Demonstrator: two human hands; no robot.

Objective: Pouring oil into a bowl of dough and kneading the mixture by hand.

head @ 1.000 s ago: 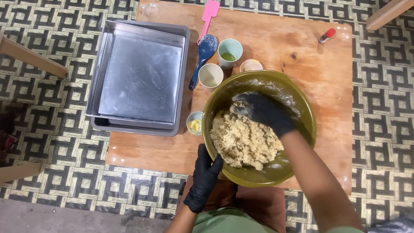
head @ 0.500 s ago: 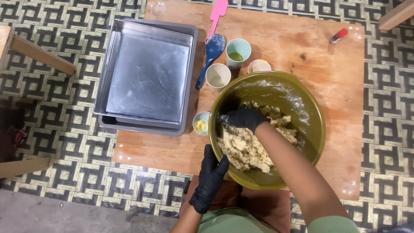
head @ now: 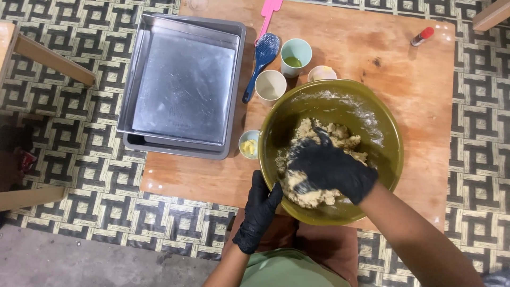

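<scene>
Right hand — black-gloved, pressed palm-down into the dough, fingers curled around a clump of it. The dough is held inside the olive-green bowl, heaped toward the near-left side; flour is smeared on the far inner wall.

Left hand — black-gloved, fingers laid flat against the bowl's near-left outer rim, bracing it, not closed around anything.

The bowl is set on the near part of a wooden desk. Just beside its left rim, a small cup with yellow contents is seen. Behind it are ranged a cream cup, a pale-blue cup and a small dish. A blue spoon and a pink spatula lie alongside. A steel tray overhangs the desk's left edge. A red-capped bottle is placed at the far right corner.
</scene>
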